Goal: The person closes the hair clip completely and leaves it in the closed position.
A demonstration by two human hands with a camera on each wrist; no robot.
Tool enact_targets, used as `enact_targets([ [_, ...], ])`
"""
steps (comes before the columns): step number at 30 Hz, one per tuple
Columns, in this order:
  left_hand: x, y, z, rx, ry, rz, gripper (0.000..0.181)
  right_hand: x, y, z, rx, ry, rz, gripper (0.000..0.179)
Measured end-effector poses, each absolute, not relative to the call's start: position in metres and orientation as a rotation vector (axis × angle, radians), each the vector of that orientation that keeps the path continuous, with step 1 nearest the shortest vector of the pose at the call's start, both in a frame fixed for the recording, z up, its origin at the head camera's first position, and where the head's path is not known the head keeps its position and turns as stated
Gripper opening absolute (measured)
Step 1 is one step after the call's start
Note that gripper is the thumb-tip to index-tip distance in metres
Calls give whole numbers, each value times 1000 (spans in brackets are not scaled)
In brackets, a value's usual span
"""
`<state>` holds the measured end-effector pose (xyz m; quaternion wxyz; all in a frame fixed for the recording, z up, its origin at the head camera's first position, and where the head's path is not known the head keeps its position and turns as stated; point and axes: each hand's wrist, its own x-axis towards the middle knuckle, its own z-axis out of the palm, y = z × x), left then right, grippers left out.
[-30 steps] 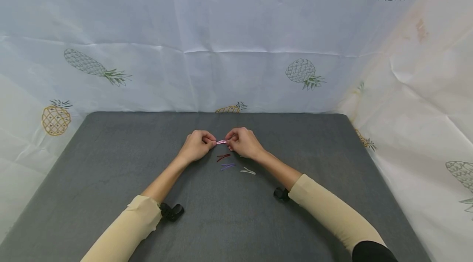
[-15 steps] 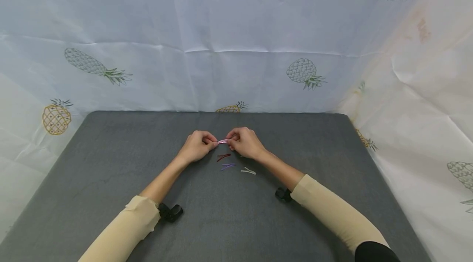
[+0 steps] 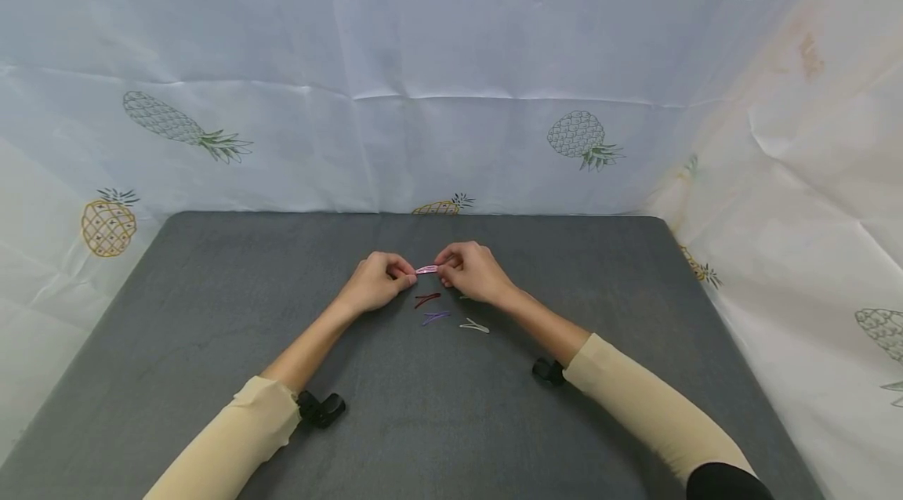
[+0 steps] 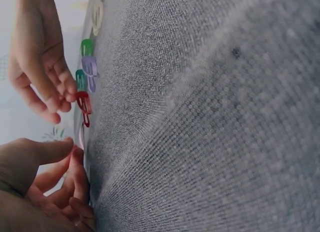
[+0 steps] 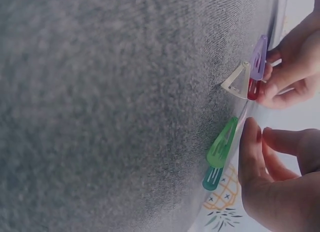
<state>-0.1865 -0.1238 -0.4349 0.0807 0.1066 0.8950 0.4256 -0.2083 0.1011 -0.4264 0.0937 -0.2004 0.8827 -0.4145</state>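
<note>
A pink snap hair clip [image 3: 426,269] spans the gap between the two hands near the middle of the table. My left hand [image 3: 381,280] pinches its left end between thumb and index finger. At its right end is my right hand [image 3: 471,271], thumb and index finger a little apart in the right wrist view. Just nearer lie a red hair clip [image 3: 427,300], a purple hair clip [image 3: 436,317] and a white hair clip [image 3: 475,325]. A green hair clip [image 5: 221,147] and a teal hair clip [image 5: 213,178], mostly hidden by my right hand in the head view, lie beside it.
The grey table [image 3: 395,422] has its far edge against a white curtain [image 3: 466,53] printed with pineapples. More of this cloth hangs on both sides. Each forearm carries a black wrist camera [image 3: 321,409].
My right hand has shifted slightly right, and more of the pink hair clip's right end shows. My left hand stays nearly in place. The other hair clips have not moved.
</note>
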Motion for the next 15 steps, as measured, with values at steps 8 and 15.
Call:
enact_targets([
  [8,-183,-126,-433,374,2662,1241,11,-203,102,-423,-611,2582,-1239,16],
  [15,-178,-127,-431,393,2635,1236,10,-198,104,-421,-625,2560,-1235,16],
])
